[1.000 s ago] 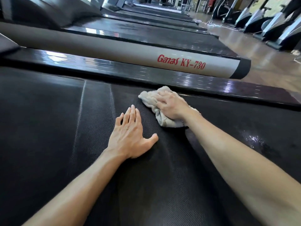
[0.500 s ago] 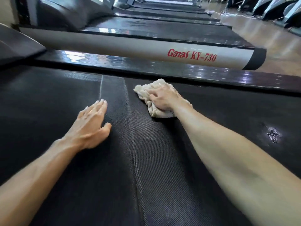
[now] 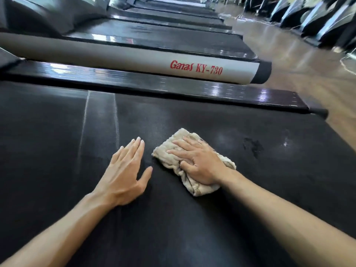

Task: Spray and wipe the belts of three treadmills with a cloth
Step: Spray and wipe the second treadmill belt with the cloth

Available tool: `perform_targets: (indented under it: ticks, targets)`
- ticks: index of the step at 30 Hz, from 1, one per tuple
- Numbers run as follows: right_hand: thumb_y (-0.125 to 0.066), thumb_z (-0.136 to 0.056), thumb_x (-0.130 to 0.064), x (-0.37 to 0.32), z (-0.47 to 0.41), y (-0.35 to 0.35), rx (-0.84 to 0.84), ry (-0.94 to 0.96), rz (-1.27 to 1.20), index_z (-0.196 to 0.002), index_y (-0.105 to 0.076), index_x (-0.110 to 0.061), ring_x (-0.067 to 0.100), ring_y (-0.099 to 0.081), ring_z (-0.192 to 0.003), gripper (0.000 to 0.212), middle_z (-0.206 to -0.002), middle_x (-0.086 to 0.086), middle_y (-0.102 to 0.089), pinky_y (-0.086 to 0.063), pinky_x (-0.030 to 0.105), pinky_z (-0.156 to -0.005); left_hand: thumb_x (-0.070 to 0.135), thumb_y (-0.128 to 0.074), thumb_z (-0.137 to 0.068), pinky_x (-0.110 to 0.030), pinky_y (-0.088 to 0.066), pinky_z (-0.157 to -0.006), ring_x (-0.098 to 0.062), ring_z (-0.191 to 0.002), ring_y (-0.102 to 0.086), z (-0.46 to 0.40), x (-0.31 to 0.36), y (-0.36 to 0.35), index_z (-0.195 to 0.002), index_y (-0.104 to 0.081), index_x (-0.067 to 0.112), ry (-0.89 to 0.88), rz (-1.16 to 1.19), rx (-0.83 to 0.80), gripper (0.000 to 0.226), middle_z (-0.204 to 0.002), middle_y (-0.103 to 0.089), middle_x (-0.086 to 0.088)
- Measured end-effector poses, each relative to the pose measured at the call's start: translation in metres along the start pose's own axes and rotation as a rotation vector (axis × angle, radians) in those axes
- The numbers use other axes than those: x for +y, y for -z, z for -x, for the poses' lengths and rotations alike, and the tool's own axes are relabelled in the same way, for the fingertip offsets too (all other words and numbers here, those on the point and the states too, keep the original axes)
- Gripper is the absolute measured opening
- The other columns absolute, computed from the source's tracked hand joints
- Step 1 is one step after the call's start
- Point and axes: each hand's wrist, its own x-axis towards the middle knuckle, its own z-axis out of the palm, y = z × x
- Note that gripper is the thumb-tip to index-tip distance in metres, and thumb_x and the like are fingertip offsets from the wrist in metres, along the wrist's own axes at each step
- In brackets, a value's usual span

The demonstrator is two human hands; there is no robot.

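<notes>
Now you have one cloth under your right hand's spread fingers; your left hand lies flat, fingers together, on the belt.

Lighting: bright, even, diffuse. Glare: white streaks on the glossy side rail and the floor beyond it. Shadows: soft. Blur: machines past the floor smeared. Edges: wide-angle bowing.
</notes>
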Motion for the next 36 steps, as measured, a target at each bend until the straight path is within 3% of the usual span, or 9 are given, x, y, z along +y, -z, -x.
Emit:
perform_targets:
  ticks: [4, 9, 12, 15, 17, 24, 29, 33, 36]
  targets:
    - [-0.013, -0.081, -0.062, 0.025, 0.043, 0.013, -0.008, -0.199, 0.014, -0.152, -0.039, -0.054, 0.008, -0.003, -0.158, 0.075, -0.168, -0.022, -0.018, 0.003, 0.043, -0.128, 0.067, -0.009, -0.081, -0.029, 0.004, -0.126, -0.01, -0.156, 0.008, 0.006, 0.066, -0.012, -0.163, -0.002, 0.013, -0.073, 0.026, -0.074, 0.099, -0.17, 0.002, -0.001]
    - [-0.034, -0.104, -0.045, 0.043, 0.124, 0.021, 0.036, -0.438, 0.001, -0.155, -0.034, -0.052, 0.014, 0.0, -0.159, 0.051, -0.17, -0.021, -0.012, 0.004, 0.044, -0.127, 0.062, -0.016, -0.089, -0.028, 0.008, -0.125, -0.011, -0.156, 0.01, 0.031, 0.151, -0.01, -0.162, 0.0, 0.011, -0.212, -0.046, -0.123, 0.09, -0.17, 0.005, -0.003]
    - [-0.032, -0.101, -0.049, 0.041, 0.182, 0.017, 0.044, -0.547, -0.073, -0.156, -0.033, -0.051, 0.016, 0.002, -0.159, 0.055, -0.17, -0.02, -0.009, 0.006, 0.042, -0.127, 0.055, -0.028, -0.098, -0.032, 0.002, -0.127, -0.016, -0.157, 0.005, 0.061, 0.194, -0.01, -0.162, -0.003, 0.009, -0.148, -0.024, -0.085, 0.084, -0.17, 0.0, -0.006]
    - [-0.016, -0.082, -0.063, 0.029, 0.24, 0.011, 0.064, -0.605, -0.108, -0.155, -0.032, -0.052, 0.015, 0.002, -0.158, 0.076, -0.171, -0.016, -0.012, 0.007, 0.044, -0.127, 0.046, -0.039, -0.104, -0.035, 0.001, -0.127, -0.018, -0.157, 0.006, 0.103, 0.227, -0.008, -0.162, -0.002, 0.008, -0.033, 0.043, -0.122, 0.079, -0.17, 0.001, -0.007]
    - [-0.02, -0.088, -0.055, 0.023, 0.27, 0.013, 0.063, -0.61, -0.072, -0.154, -0.034, -0.051, 0.016, 0.0, -0.158, 0.068, -0.17, -0.018, -0.015, 0.004, 0.047, -0.126, 0.045, -0.039, -0.104, -0.037, 0.0, -0.127, -0.018, -0.157, 0.006, 0.124, 0.243, -0.004, -0.162, -0.002, 0.007, -0.015, 0.043, -0.143, 0.078, -0.17, 0.001, -0.007]
    - [-0.034, -0.106, -0.039, 0.003, 0.31, 0.021, 0.052, -0.658, -0.063, -0.157, -0.03, -0.048, 0.017, 0.003, -0.159, 0.052, -0.171, -0.016, -0.011, 0.004, 0.048, -0.126, 0.044, -0.038, -0.105, -0.038, -0.002, -0.127, -0.02, -0.157, 0.003, 0.127, 0.246, -0.01, -0.161, -0.003, 0.005, 0.008, 0.024, -0.13, 0.077, -0.17, -0.002, -0.009]
    - [-0.033, -0.103, -0.043, 0.009, 0.309, 0.005, 0.1, -0.65, -0.024, -0.155, -0.03, -0.053, 0.018, -0.001, -0.159, 0.053, -0.17, -0.016, -0.015, 0.001, 0.048, -0.126, 0.044, -0.036, -0.105, -0.04, -0.003, -0.127, -0.019, -0.157, 0.002, 0.101, 0.224, -0.034, -0.162, -0.006, 0.007, 0.022, -0.036, -0.162, 0.074, -0.17, -0.002, -0.007]
    - [-0.01, -0.084, -0.055, 0.018, 0.306, 0.0, 0.158, -0.629, 0.02, -0.153, -0.032, -0.054, 0.019, -0.006, -0.159, 0.072, -0.169, -0.017, -0.019, -0.004, 0.048, -0.126, 0.048, -0.036, -0.104, -0.042, 0.001, -0.127, -0.016, -0.157, 0.003, 0.083, 0.206, -0.054, -0.162, -0.007, 0.011, 0.044, -0.075, -0.166, 0.075, -0.171, 0.0, -0.003]
    - [-0.023, -0.094, -0.051, 0.017, 0.306, -0.005, 0.16, -0.665, 0.067, -0.153, -0.034, -0.052, 0.02, -0.007, -0.158, 0.06, -0.17, -0.015, -0.02, -0.004, 0.049, -0.126, 0.051, -0.03, -0.103, -0.043, 0.005, -0.126, -0.014, -0.156, 0.009, 0.085, 0.202, -0.07, -0.163, -0.003, 0.013, 0.03, -0.135, -0.151, 0.075, -0.17, 0.007, -0.001]
